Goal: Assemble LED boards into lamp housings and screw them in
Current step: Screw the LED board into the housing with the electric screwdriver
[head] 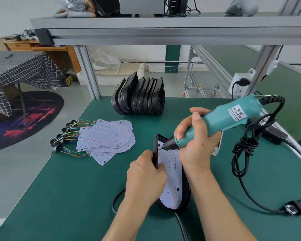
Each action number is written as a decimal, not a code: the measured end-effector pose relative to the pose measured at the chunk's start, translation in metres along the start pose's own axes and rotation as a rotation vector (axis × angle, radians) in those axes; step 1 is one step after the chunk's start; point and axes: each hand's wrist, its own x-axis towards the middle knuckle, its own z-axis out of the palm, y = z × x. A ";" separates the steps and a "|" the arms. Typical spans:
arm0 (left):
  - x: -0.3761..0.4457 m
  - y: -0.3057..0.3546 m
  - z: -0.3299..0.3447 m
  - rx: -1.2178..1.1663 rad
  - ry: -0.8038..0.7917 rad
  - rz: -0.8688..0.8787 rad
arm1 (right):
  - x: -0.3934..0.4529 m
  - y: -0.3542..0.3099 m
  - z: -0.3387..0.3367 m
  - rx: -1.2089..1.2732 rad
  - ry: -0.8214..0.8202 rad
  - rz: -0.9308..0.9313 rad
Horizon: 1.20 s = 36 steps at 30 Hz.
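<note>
Gripping lamp housing (pixel 155 150) in left hand (pixel 146 178), beside screwdriver (pixel 215 122)

The person's left hand (pixel 144 178) and right hand (pixel 192 141) are bare, as are both forearms (no sleeves, gloves, rings or watch show), with short, unpainted nails.

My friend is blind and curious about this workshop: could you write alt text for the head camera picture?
A person's right hand grips a teal electric screwdriver, its bit down on an LED board seated in a black lamp housing, which the left hand holds by its edge. Behind, on the green table, lie loose wired LED boards and a row of empty housings.
</note>
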 end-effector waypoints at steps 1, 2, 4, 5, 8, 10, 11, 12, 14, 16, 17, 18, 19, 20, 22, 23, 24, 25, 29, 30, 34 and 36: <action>0.000 0.000 0.000 -0.001 0.000 0.001 | 0.000 0.000 0.000 0.002 -0.002 -0.001; 0.000 -0.001 0.000 -0.003 0.000 0.002 | 0.000 0.000 0.000 0.003 -0.003 -0.003; 0.000 -0.001 0.000 -0.004 0.000 0.003 | -0.001 0.000 0.000 0.003 -0.005 -0.004; 0.000 -0.001 0.000 -0.004 0.001 0.005 | -0.001 0.000 0.001 0.002 -0.003 -0.003; 0.000 -0.002 -0.001 -0.008 0.001 0.014 | 0.000 -0.002 0.001 0.006 0.025 0.020; 0.000 -0.001 -0.001 -0.006 0.002 0.020 | 0.000 -0.002 0.002 0.006 0.034 0.032; -0.001 -0.001 -0.001 -0.002 0.003 0.025 | 0.000 -0.002 0.002 0.006 0.036 0.036; -0.001 -0.001 -0.001 0.002 0.004 0.029 | 0.000 -0.002 0.002 0.007 0.036 0.038; -0.002 0.000 -0.002 0.007 0.005 0.030 | 0.000 -0.002 0.001 0.009 0.025 0.039; -0.002 -0.001 -0.002 0.002 -0.001 0.017 | 0.000 -0.002 0.000 0.014 -0.001 0.039; -0.001 -0.001 -0.002 0.001 -0.010 0.008 | -0.001 -0.002 0.000 0.023 -0.017 0.040; -0.001 -0.001 -0.003 0.002 -0.023 -0.002 | -0.001 -0.002 0.001 0.032 -0.027 0.045; 0.000 -0.001 -0.003 0.005 -0.038 -0.013 | -0.001 -0.002 0.000 0.042 -0.030 0.049; 0.001 -0.002 -0.003 0.004 -0.054 -0.027 | 0.000 -0.003 0.000 0.057 -0.027 0.046; 0.005 -0.005 -0.004 -0.001 -0.088 -0.067 | 0.005 -0.008 -0.004 0.104 -0.014 0.020; 0.007 -0.007 -0.005 -0.008 -0.107 -0.092 | 0.010 -0.011 -0.007 0.125 -0.004 0.005; 0.008 -0.009 -0.006 -0.016 -0.127 -0.112 | 0.014 -0.014 -0.012 0.140 0.011 -0.003; 0.009 -0.010 -0.007 -0.020 -0.143 -0.123 | 0.018 -0.018 -0.017 0.152 0.038 -0.003; 0.008 -0.010 -0.012 -0.019 -0.174 -0.152 | 0.028 -0.024 -0.039 0.215 0.198 0.054; 0.009 -0.011 -0.014 -0.015 -0.171 -0.166 | 0.030 -0.025 -0.045 0.229 0.228 0.069; 0.019 -0.012 -0.027 0.148 -0.081 -0.102 | 0.036 -0.028 -0.067 0.277 0.310 0.131; 0.033 -0.001 -0.028 0.105 0.036 0.053 | 0.038 -0.029 -0.078 0.318 0.346 0.144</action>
